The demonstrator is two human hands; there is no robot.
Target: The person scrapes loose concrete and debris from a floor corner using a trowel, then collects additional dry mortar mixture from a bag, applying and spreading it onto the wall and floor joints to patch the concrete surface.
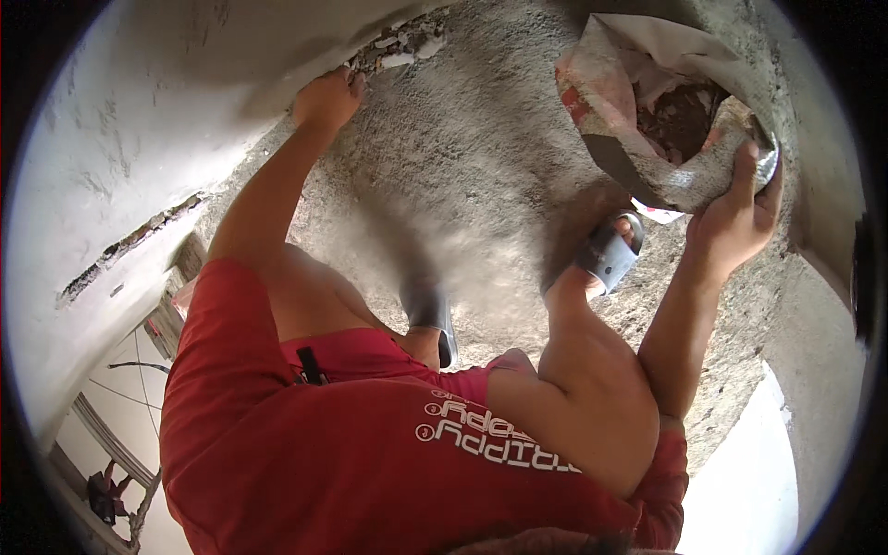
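Observation:
My left hand (pixel 328 100) is at the foot of the white wall (pixel 139 83), fingers curled beside a broken, crumbly strip of plaster (pixel 398 51); what they hold, if anything, is hidden. My right hand (pixel 740 208) grips the folded rim of a pale woven sack (pixel 671 42) at the upper right, with brown loose material (pixel 675 125) inside it.
I am squatting on rough grey concrete (pixel 453 166), my feet in grey slides (pixel 606 250). A second crack (pixel 129 245) runs along the left wall. Another wall (pixel 823 231) rises at the right. Wires and a frame (pixel 116 425) show at the lower left.

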